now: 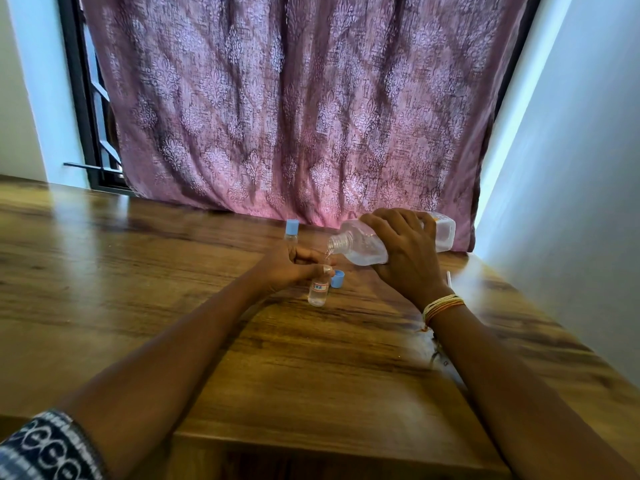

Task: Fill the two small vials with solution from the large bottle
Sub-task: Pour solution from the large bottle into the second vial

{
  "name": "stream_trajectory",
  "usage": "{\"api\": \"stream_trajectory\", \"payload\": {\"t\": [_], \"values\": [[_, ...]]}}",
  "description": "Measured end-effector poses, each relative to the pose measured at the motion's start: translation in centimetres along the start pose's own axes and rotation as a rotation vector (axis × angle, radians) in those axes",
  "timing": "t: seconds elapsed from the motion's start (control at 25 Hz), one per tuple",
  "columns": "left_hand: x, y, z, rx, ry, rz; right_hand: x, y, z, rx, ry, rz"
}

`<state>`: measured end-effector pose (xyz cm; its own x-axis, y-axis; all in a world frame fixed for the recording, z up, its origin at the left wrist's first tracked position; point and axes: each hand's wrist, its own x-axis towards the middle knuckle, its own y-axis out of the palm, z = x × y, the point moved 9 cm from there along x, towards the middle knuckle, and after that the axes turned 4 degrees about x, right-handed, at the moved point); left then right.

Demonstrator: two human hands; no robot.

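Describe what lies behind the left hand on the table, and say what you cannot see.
Behind the left hand stands a capped vial: its blue cap and clear upper body show. The hand covers its lower part, so its fill level cannot be judged.

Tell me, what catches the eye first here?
At the centre of the wooden table, the right hand tips a large clear plastic bottle over a small labelled clear vial steadied by the left hand. A loose blue cap lies beside it; a patterned purple curtain hangs behind.
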<state>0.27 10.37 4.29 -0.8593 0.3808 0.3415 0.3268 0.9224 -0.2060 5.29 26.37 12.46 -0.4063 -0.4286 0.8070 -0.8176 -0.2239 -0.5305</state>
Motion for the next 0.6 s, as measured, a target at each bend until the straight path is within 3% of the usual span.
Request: {"api": "stream_trajectory", "payload": {"t": [0.6], "values": [[0.17, 0.08, 0.1, 0.014, 0.006, 0.019, 0.0, -0.06, 0.01, 0.0, 0.008, 0.008]]}}
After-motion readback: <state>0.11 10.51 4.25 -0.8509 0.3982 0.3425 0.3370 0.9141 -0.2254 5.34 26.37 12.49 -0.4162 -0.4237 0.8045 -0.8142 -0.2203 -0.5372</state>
